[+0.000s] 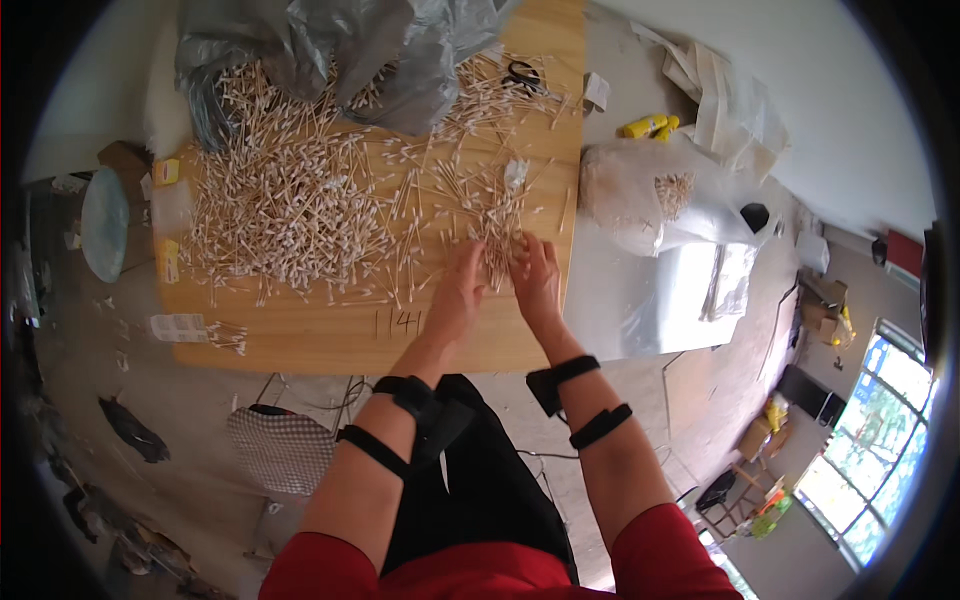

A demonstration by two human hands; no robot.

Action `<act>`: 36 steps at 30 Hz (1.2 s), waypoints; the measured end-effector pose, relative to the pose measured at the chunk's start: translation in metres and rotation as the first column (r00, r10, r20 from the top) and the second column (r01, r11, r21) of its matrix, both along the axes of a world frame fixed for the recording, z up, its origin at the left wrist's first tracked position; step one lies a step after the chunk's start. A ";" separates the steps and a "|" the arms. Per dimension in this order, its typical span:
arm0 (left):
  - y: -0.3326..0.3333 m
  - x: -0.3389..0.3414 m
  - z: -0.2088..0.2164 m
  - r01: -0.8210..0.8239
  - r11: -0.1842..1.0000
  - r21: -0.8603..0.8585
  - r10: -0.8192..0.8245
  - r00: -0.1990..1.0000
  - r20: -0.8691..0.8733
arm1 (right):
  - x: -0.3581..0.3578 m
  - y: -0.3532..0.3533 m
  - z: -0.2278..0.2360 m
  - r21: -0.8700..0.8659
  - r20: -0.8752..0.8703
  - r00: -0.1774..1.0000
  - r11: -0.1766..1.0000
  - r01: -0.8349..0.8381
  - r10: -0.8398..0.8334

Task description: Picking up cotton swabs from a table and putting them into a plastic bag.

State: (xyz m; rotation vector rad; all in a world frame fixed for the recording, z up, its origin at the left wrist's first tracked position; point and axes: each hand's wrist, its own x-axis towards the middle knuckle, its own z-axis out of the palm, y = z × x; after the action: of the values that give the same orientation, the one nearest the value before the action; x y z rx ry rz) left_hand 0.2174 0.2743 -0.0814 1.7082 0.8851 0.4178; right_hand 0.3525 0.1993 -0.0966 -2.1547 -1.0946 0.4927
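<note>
Between my two hands stands a loose bunch of cotton swabs (497, 258), near the table's front right. My left hand (458, 292) closes against its left side, thumb and fingers pointing away from me. From the right, my right hand (538, 282) curls its fingers onto the same bunch. Some fingertips are hidden among the sticks. Just beyond lie more swabs, fanned out, with a small white crumpled piece (516, 173) on them. A large heap of cotton swabs (290, 210) covers the table's left half.
A grey plastic bag (350, 50) lies over the heap's far side on the wooden table (300, 345). Black scissors (522, 76) rest at the far right. Beside the table, a clear bag (625, 195) holds swabs. A small packet (180, 328) sits front left. A checked stool (280, 450) stands below.
</note>
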 end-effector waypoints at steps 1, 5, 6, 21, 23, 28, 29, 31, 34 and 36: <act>0.001 -0.008 0.008 0.020 1.000 0.004 -0.020 1.000 -0.004 | 0.006 0.005 0.005 -0.030 -0.045 0.998 0.999 0.041 -0.042; -0.009 -0.100 0.053 0.066 0.991 -0.114 -0.088 0.975 -0.205 | -0.010 -0.004 0.036 0.072 0.240 0.964 0.992 0.103 -0.118; -0.025 -0.147 0.049 0.078 0.996 0.036 -0.065 0.956 -0.286 | -0.020 -0.007 0.044 0.025 0.104 0.979 0.984 0.175 -0.177; -0.190 -0.323 0.151 -0.211 0.584 -0.784 -0.500 0.668 -0.552 | 0.066 0.093 0.016 0.049 0.376 0.907 0.973 -0.227 0.192; -0.212 -0.331 0.141 -0.102 0.875 -0.473 -0.230 0.772 -0.592 | 0.055 0.091 0.040 0.194 0.377 0.915 0.955 -0.225 0.140; -0.197 -0.324 0.141 -0.076 0.897 -0.435 -0.236 0.749 -0.618 | 0.018 0.006 0.115 0.091 -0.948 0.305 0.841 0.533 -0.091; -0.196 -0.326 0.144 -0.104 0.913 -0.394 -0.185 0.756 -0.628 | 0.016 -0.012 0.131 0.086 -0.945 0.310 0.833 0.546 -0.105; -0.193 -0.333 0.145 -0.094 0.919 -0.384 -0.169 0.785 -0.596 | 0.016 -0.048 0.164 0.097 -0.993 0.112 0.800 0.592 0.037; -0.182 -0.347 0.142 -0.051 0.939 -0.340 -0.164 0.802 -0.575 | 0.016 -0.109 0.193 0.113 -0.991 0.122 0.832 0.543 0.055; -0.172 -0.357 0.148 0.000 0.951 -0.310 -0.195 0.777 -0.599 | 0.008 -0.161 0.202 0.052 -0.960 0.271 0.911 0.409 -0.067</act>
State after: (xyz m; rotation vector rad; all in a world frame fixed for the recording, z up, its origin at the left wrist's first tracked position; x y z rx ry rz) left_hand -0.1392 0.1027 0.0666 1.6121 1.2523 -0.3817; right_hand 0.3605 0.0380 0.1058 -1.2501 -0.0841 1.1742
